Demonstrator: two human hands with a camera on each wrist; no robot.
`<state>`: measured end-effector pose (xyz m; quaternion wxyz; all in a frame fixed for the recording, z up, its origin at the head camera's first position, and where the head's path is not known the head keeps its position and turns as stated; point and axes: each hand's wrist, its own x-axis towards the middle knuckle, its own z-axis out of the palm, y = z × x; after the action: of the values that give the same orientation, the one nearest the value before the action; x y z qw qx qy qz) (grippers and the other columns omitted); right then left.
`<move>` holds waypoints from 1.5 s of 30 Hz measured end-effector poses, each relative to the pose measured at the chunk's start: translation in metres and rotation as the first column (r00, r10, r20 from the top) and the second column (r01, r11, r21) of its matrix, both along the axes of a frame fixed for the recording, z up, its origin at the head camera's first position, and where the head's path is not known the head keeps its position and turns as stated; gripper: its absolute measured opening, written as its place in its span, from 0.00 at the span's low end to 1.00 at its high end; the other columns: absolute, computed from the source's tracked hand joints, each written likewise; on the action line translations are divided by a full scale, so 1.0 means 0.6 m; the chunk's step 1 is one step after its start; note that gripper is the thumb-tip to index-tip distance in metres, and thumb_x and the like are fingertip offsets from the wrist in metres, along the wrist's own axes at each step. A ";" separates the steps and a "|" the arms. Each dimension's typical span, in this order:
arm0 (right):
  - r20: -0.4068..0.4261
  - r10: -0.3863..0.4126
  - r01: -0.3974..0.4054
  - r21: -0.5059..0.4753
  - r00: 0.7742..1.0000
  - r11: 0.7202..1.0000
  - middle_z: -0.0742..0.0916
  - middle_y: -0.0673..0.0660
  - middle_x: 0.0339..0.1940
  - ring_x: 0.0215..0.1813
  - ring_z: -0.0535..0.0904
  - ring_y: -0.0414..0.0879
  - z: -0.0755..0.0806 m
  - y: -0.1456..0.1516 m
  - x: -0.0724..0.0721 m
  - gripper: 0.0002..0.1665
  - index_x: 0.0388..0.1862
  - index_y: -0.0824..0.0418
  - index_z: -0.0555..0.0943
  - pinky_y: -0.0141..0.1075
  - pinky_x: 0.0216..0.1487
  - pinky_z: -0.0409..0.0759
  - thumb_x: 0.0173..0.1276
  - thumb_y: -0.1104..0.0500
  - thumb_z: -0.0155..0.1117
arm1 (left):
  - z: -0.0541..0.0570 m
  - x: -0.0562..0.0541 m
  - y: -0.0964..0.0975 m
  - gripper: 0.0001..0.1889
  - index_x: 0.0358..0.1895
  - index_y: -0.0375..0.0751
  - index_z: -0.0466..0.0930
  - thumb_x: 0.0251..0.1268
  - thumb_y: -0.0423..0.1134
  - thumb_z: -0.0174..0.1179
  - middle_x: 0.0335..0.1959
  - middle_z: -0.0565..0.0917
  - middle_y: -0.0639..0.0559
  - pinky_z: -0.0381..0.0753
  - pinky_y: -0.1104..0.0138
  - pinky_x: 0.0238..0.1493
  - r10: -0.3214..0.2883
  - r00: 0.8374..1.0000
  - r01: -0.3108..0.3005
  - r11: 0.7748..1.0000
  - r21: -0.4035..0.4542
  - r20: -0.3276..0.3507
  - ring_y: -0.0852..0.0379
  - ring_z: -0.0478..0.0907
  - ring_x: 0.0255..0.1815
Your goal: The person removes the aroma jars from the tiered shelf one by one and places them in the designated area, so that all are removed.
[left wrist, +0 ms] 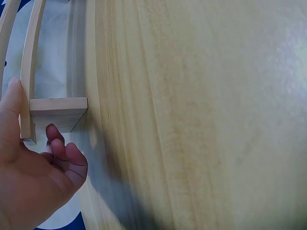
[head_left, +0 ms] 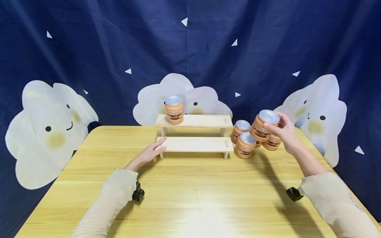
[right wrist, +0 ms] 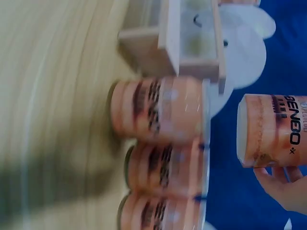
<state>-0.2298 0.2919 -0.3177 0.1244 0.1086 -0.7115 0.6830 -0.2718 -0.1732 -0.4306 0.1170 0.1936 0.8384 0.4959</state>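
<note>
Raised over a group of orange cans at the right, my right hand (head_left: 287, 132) grips one can (head_left: 265, 125) with a silvery lid and dark lettering. The right wrist view shows that can (right wrist: 276, 129) held apart from the standing cans (right wrist: 160, 110), fingers against its side. At the left end of the two-step wooden shelf (head_left: 194, 144), my left hand (head_left: 148, 152) holds the lower board by its edge. In the left wrist view its thumb (left wrist: 12, 96) lies against the board, and the other fingers curl near the shelf leg (left wrist: 57, 106).
Another orange can (head_left: 174, 110) stands on the left part of the upper step. Several cans (head_left: 245, 145) stand close together beside the shelf's right end. A yellow wooden table (head_left: 184, 185) extends in front. Behind it hangs a dark blue curtain (head_left: 208, 49) with white clouds.
</note>
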 end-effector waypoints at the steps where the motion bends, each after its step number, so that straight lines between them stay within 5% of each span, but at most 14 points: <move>1: 0.007 0.007 -0.007 0.005 1.000 1.000 0.80 0.41 0.36 0.36 0.74 0.32 -0.002 0.009 0.003 0.21 0.46 0.51 0.71 0.19 0.36 0.72 0.60 0.72 0.58 | 0.000 0.001 0.000 0.31 0.71 0.36 0.48 0.70 0.43 0.47 0.72 0.48 0.41 0.40 0.47 0.69 0.000 1.000 0.000 1.000 0.003 0.001 0.42 0.41 0.72; 9: 0.061 0.067 -0.070 0.039 0.996 0.997 0.80 0.42 0.38 0.37 0.75 0.31 -0.040 0.070 0.015 0.21 0.47 0.52 0.70 0.20 0.37 0.74 0.61 0.73 0.55 | 0.001 0.002 -0.002 0.31 0.71 0.37 0.47 0.70 0.43 0.46 0.72 0.48 0.42 0.39 0.46 0.68 0.005 1.000 -0.005 1.000 0.002 0.011 0.42 0.41 0.72; 18: 0.191 0.064 -0.116 0.278 0.979 0.954 0.78 0.34 0.42 0.44 0.74 0.26 -0.098 0.099 0.018 0.23 0.53 0.49 0.64 0.19 0.42 0.72 0.64 0.67 0.56 | -0.001 -0.001 0.000 0.31 0.71 0.35 0.47 0.71 0.43 0.46 0.72 0.48 0.40 0.40 0.47 0.69 -0.011 1.000 0.011 1.000 -0.011 -0.002 0.41 0.41 0.72; 25: 0.213 0.118 -0.171 0.249 0.970 0.953 0.78 0.38 0.43 0.45 0.74 0.28 -0.128 0.093 0.005 0.23 0.55 0.52 0.63 0.21 0.44 0.73 0.64 0.68 0.56 | -0.003 -0.002 -0.001 0.32 0.71 0.36 0.47 0.70 0.45 0.46 0.72 0.47 0.40 0.41 0.46 0.68 -0.007 1.000 0.007 1.000 -0.025 -0.003 0.41 0.41 0.72; 35: 0.213 0.112 -0.166 0.256 0.971 0.952 0.77 0.38 0.42 0.44 0.73 0.28 -0.140 0.080 0.000 0.27 0.59 0.64 0.59 0.22 0.43 0.74 0.64 0.69 0.56 | 0.000 0.000 0.002 0.32 0.71 0.37 0.47 0.70 0.46 0.46 0.72 0.48 0.42 0.41 0.46 0.68 -0.008 1.000 0.008 1.000 -0.027 0.002 0.41 0.42 0.72; 45: 0.201 0.047 -0.111 0.322 0.978 0.940 0.76 0.36 0.40 0.43 0.72 0.28 -0.144 0.074 -0.004 0.28 0.60 0.64 0.61 0.21 0.43 0.73 0.63 0.65 0.59 | 0.003 0.003 0.000 0.31 0.71 0.37 0.47 0.71 0.44 0.46 0.72 0.48 0.41 0.41 0.45 0.68 0.002 1.000 -0.002 1.000 -0.025 0.006 0.40 0.41 0.72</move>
<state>-0.2320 0.3364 -0.4040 0.0080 0.0908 -0.8200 0.5651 -0.2702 -0.1729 -0.4287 0.1216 0.1897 0.8443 0.4862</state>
